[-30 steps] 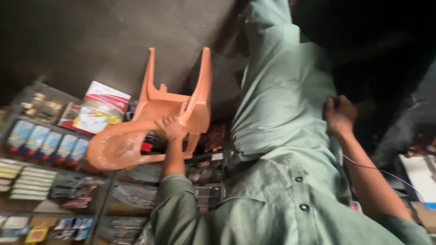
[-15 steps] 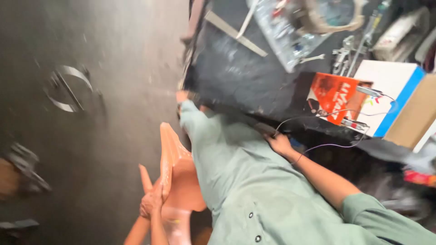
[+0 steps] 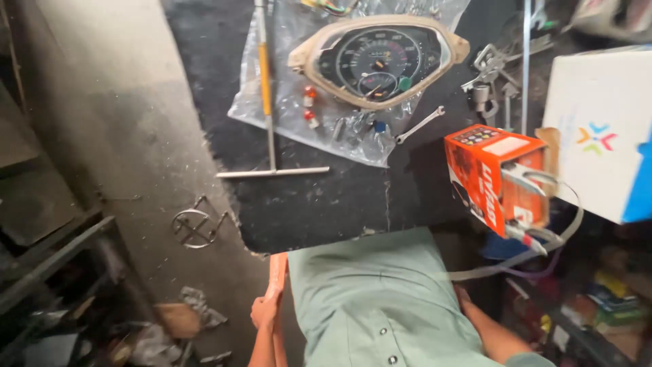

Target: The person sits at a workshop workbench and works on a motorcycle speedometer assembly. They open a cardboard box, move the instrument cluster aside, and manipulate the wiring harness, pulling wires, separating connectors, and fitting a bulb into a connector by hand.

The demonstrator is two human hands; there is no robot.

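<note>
My left hand point(image 3: 263, 311) grips the edge of an orange plastic chair point(image 3: 278, 268), of which only a narrow strip shows beside my green shirt point(image 3: 370, 299). My right forearm comes in from the lower right. My right hand point(image 3: 464, 299) is tucked against the shirt's edge below a grey cable point(image 3: 536, 248), and its fingers are hidden. In front of me is a black workbench top point(image 3: 319, 204).
On the bench lie a motorcycle speedometer cluster point(image 3: 377, 62) on a clear plastic bag, a T-handle wrench point(image 3: 268, 102), a small spanner point(image 3: 421, 124), an orange carton point(image 3: 490, 175) and a white box point(image 3: 598, 129). A dark metal rack point(image 3: 54, 251) and floor scraps point(image 3: 176, 319) sit at left.
The view has swung from the shelves and the raised chair down to the bench top. The chair has dropped low beside my body, still in my left hand.
</note>
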